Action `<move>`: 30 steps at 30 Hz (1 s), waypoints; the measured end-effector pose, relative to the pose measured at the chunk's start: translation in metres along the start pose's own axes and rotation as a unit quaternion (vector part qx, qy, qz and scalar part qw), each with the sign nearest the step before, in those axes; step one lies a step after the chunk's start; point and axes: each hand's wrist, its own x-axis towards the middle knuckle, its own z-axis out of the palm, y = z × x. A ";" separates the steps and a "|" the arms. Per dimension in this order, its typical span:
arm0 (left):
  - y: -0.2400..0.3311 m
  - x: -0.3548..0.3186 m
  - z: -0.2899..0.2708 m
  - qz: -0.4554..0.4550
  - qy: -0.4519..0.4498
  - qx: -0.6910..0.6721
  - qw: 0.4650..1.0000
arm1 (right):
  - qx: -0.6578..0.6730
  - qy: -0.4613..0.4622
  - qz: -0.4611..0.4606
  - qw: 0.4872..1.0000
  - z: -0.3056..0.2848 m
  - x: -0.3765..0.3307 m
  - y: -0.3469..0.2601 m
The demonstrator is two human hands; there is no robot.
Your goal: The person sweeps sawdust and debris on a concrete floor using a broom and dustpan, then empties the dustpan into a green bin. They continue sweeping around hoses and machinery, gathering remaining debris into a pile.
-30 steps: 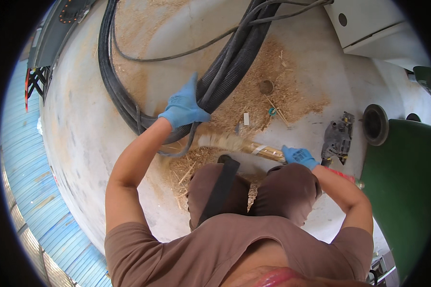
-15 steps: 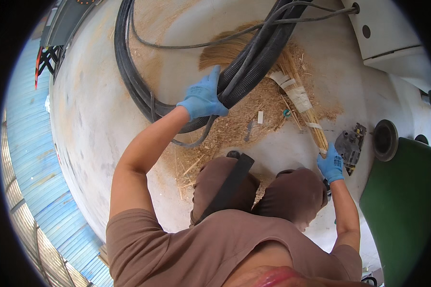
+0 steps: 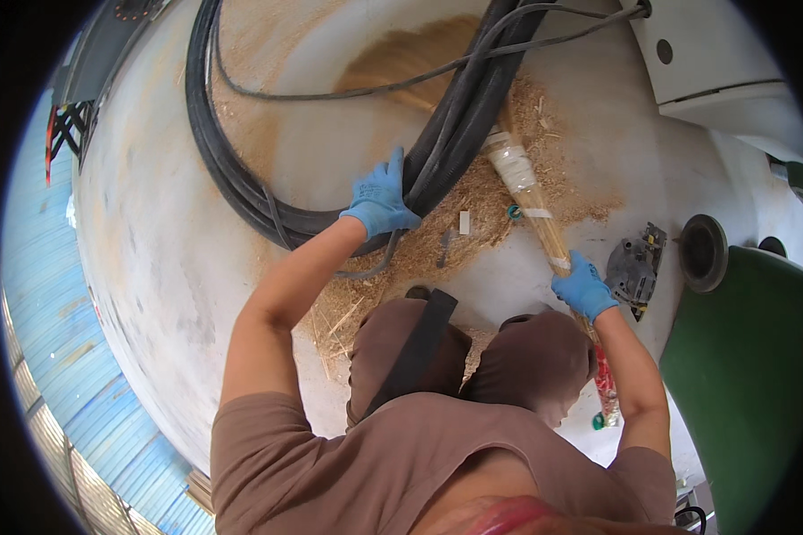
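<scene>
My left hand (image 3: 382, 198), in a blue glove, grips the near bend of a bundle of black ribbed hoses (image 3: 451, 152); part of its fingers is hidden. Grey cables run along the bundle. In my right hand (image 3: 583, 285), also gloved in blue, is the handle of a straw broom (image 3: 528, 183) bound with pale tape. The broom passes beneath the hoses, and its wide bristle head (image 3: 401, 55) lies beyond them, blurred. Wood shavings (image 3: 433, 239) are heaped on the floor under the hoses and around the broom.
A grey power tool (image 3: 632, 270) lies right of my right hand, near a green machine part (image 3: 740, 374) with a round black disc (image 3: 703, 253). A white cabinet (image 3: 718, 62) stands at the far right. In the shavings are a small white block (image 3: 464, 222) and a green ring (image 3: 515, 212).
The broom has swung left and its bristle head has moved farther away. My right hand has moved left with the handle, whose red-wrapped end now shows. My left hand stays on the hoses.
</scene>
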 end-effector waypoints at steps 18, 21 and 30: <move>-0.082 0.150 0.074 0.086 -0.071 -0.265 0.958 | 0.027 -0.039 -0.036 0.998 -0.032 -0.045 -0.024; -0.070 0.135 0.038 0.022 -0.221 -0.407 0.886 | -0.026 0.015 -0.070 0.997 -0.022 -0.041 -0.015; -0.040 0.081 -0.014 -0.135 -0.336 -0.555 0.749 | 0.068 0.031 -0.088 0.993 0.020 -0.038 -0.004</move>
